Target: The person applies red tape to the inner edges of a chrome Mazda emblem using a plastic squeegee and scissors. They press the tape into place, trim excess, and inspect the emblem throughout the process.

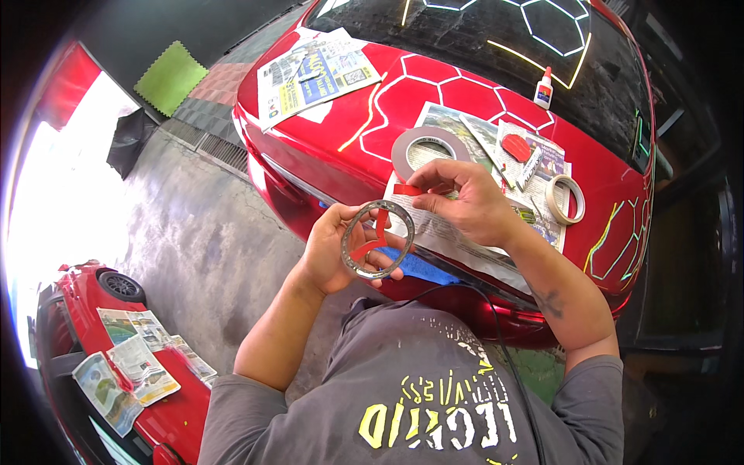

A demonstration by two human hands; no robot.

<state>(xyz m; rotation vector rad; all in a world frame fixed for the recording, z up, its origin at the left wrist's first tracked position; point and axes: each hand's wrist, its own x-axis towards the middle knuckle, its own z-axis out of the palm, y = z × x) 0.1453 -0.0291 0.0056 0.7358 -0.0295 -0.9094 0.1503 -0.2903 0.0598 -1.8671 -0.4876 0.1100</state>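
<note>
My left hand is closed around a grey oval ring, holding it upright over the car's edge. Narrow red strips show inside the ring, angled across its opening, with some of my fingers behind them. Just above and to the right, my right hand pinches a short, flat red piece between thumb and fingertips. This piece looks like tape or film. Right behind it, a wide roll of grey tape lies on newspaper.
The red car's rear lid carries white hexagon lines. On its newspapers lie a masking tape roll, a round red piece and a white marker-like tube. A glue bottle stands behind. Another red car is at lower left.
</note>
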